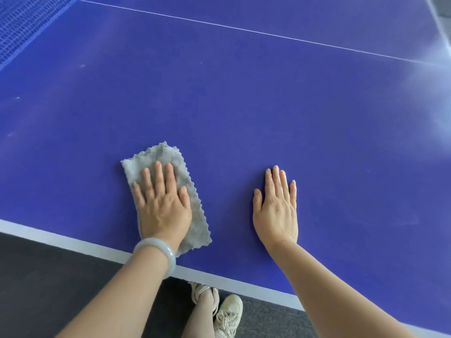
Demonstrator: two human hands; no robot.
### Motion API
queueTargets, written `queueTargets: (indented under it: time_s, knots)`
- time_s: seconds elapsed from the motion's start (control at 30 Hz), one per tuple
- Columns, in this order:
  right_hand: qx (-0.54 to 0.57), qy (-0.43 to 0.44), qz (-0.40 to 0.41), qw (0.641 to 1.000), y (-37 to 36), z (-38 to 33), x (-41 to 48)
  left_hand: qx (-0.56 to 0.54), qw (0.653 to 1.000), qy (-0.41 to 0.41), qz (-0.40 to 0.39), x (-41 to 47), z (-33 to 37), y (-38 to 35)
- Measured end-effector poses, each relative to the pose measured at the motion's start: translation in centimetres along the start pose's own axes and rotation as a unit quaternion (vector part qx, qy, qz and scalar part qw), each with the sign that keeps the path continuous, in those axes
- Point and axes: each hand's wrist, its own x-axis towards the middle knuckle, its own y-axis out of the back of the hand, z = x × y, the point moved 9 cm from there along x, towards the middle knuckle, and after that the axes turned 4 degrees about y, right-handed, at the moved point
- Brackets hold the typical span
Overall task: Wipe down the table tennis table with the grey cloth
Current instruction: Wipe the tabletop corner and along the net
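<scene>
Under the flat left hand, the grey cloth

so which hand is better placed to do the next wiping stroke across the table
Left. The left hand already lies flat on the grey cloth, pressing it to the table near its front edge. The right hand rests bare on the surface, apart from the cloth.

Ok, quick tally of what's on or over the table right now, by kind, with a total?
Hands: 2, the left hand flat on the cloth, the right hand flat on the bare table
Grey cloth: 1
Bracelet: 1, on the left wrist
Net: 1, at the far left
Total: 5
</scene>
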Motion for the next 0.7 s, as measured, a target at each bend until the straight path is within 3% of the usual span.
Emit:
queueTargets:
  time_s: [0.17,0.3,0.37,0.47,0.57,0.63,0.7]
  knots:
    - [0.099,-0.016,0.009,0.995,0.9,0.3,-0.1,-0.012,0.97,-0.241,-0.006,-9.9,12.5,-1.4]
    - [0.151,-0.009,0.036,0.988,1.8,0.5,-0.4,-0.014,0.933,-0.359,-0.02,-8.5,12.0,-1.2]
    - [0.145,-0.002,0.038,0.989,1.8,0.5,-0.5,-0.004,0.938,-0.346,-0.005,-4.1,9.0,-0.6]
    - [0.113,0.006,0.036,0.993,1.4,0.4,-0.5,-0.002,0.975,-0.224,-0.006,2.6,3.3,0.5]
    - [0.035,0.013,0.025,0.999,0.7,0.0,-0.2,0.003,0.995,-0.1,0.001,2.9,1.7,0.4]
    - [-0.012,0.01,0.009,1.0,0.1,-0.2,-0.1,0.024,0.994,-0.104,0.019,-0.3,3.8,0.0]
    - [-0.031,0.007,-0.005,0.999,-0.2,-0.3,0.1,0.009,0.979,-0.205,0.011,-4.7,7.0,-0.7]
